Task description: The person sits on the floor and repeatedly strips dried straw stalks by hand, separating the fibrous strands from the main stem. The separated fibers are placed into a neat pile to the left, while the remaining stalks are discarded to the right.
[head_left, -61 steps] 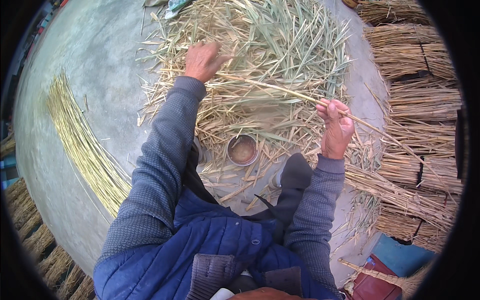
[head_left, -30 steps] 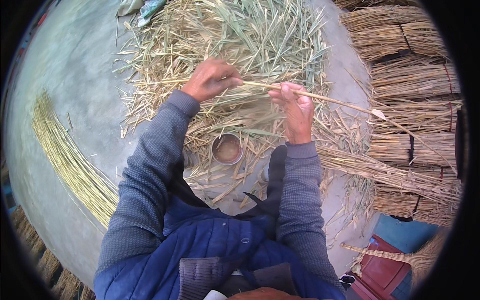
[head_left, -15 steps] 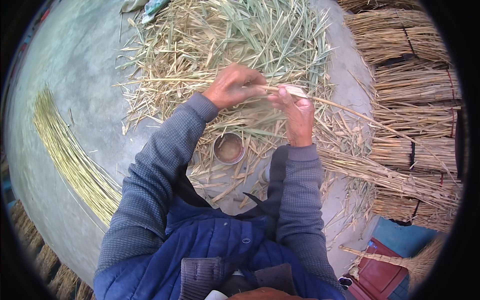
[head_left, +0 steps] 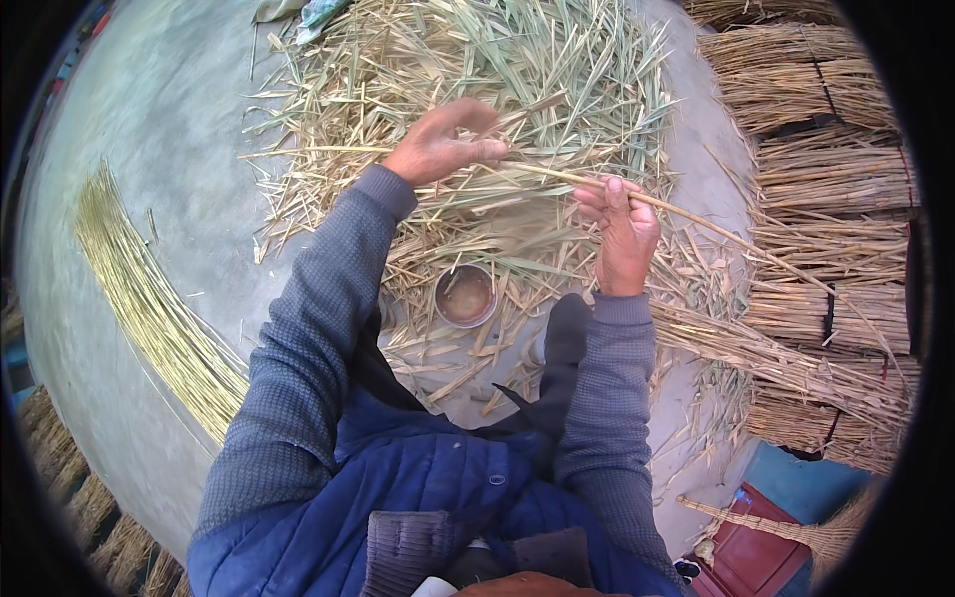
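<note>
Slanting from about 11 o'clock down toward 3 o'clock of the view, a long, thin, pale brown stalk [head_left: 559,174] is held near its middle by the right hand [head_left: 627,239]. That hand is placed at 2 o'clock, and the stalk is pinched between its thumb and fingers. The left hand [head_left: 448,144] is seen close to 12 o'clock, slightly blurred, with the thumb and fingers spread apart. The stalk is passed over by this hand; whether it is touched there cannot be told.

Beneath both hands, at 12 o'clock, the grey floor [head_left: 189,109] is covered by a heap of dry and greenish leaf strips [head_left: 557,60]. A round metal bowl [head_left: 465,296] is set at the centre of the dial, with leaf scraps strewn around it. A sheaf of yellow-green stalks [head_left: 159,298] is laid at 9 o'clock. Tied bundles [head_left: 826,179] are stacked from 1 to 4 o'clock, and a looser sheaf of brown stalks [head_left: 766,348] is laid just past 3 o'clock. A broom [head_left: 761,521] is seen at 4 o'clock, partly over a dark red object [head_left: 746,562].
</note>
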`<state>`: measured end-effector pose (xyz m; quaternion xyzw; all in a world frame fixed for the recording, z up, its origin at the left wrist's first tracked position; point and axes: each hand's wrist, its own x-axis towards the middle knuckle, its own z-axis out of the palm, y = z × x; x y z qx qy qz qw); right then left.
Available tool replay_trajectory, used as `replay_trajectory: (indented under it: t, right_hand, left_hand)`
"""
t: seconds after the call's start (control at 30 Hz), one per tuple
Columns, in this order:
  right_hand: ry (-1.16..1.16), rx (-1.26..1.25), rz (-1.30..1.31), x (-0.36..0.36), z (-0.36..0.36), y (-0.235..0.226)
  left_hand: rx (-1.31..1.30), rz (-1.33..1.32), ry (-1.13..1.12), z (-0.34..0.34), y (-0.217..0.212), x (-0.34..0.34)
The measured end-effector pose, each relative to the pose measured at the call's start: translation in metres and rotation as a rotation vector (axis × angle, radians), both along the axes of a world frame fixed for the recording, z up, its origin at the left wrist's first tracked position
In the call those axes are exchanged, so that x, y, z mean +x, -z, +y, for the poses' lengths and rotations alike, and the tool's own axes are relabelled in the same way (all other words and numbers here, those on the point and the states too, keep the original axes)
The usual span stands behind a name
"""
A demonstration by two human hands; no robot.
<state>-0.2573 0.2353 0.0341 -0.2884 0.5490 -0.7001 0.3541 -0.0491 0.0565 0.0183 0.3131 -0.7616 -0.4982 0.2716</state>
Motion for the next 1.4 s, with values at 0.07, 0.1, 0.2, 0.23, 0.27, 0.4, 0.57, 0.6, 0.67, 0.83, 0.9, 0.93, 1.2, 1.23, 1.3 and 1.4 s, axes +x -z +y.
replay_trajectory:
  t: [0.07, 0.1, 0.2, 0.23, 0.27, 0.4, 0.57, 0.6, 0.67, 0.83, 0.9, 0.93, 1.2, 1.23, 1.3, 1.4]
  right_hand:
    - [0.021, 0.005, -0.014, -0.002, 0.000, 0.000]
    - [0.033, 0.003, -0.019, -0.003, -0.001, 0.000]
    - [0.038, -0.003, -0.019, -0.005, -0.003, -0.001]
    - [0.042, -0.008, -0.014, -0.006, -0.004, -0.002]
    - [0.045, -0.016, -0.021, -0.006, -0.004, -0.002]
    - [0.043, -0.008, -0.008, -0.008, -0.003, -0.001]
    - [0.068, 0.047, 0.002, -0.014, 0.004, -0.001]
    - [0.066, 0.033, 0.002, -0.015, 0.007, -0.002]
    - [0.071, 0.050, 0.034, -0.019, 0.009, -0.003]
    - [0.026, 0.074, -0.021, -0.008, 0.002, 0.001]
    - [-0.001, 0.077, -0.036, 0.001, -0.006, 0.004]
    - [-0.023, 0.089, -0.045, 0.007, -0.009, 0.006]
    - [0.059, 0.049, -0.019, -0.010, -0.004, 0.000]
    - [0.128, 0.062, -0.027, -0.018, 0.000, -0.003]
    - [0.126, 0.022, -0.015, -0.028, 0.006, -0.009]
    - [0.128, 0.044, 0.014, -0.025, 0.008, -0.010]
  left_hand:
    - [-0.112, -0.175, 0.042, -0.006, 0.001, 0.010]
    - [-0.154, -0.231, 0.102, -0.009, 0.002, 0.013]
    - [0.017, -0.145, 0.251, -0.012, 0.010, 0.016]
    - [0.036, -0.144, 0.199, -0.013, 0.012, 0.015]
    - [0.050, -0.111, 0.173, -0.012, 0.014, 0.013]
    - [0.100, -0.044, 0.150, -0.008, 0.016, 0.008]
    - [0.450, 0.384, -0.140, -0.027, 0.004, 0.029]
    - [0.448, 0.403, -0.170, -0.033, 0.003, 0.037]
    - [0.347, 0.310, -0.227, -0.042, 0.008, 0.044]
    - [-0.787, -0.496, -0.303, -0.026, 0.013, 0.034]
    - [-0.808, -0.164, -0.114, -0.008, 0.006, 0.017]
    - [-0.732, -0.065, 0.013, 0.003, 0.004, 0.003]
    - [-0.647, -0.410, 0.089, -0.012, 0.015, 0.024]
    - [-0.616, -0.490, 0.083, -0.022, 0.016, 0.036]
    - [-0.562, -0.725, 0.027, -0.030, 0.013, 0.052]
    - [-0.580, -0.454, 0.057, -0.017, 0.006, 0.040]
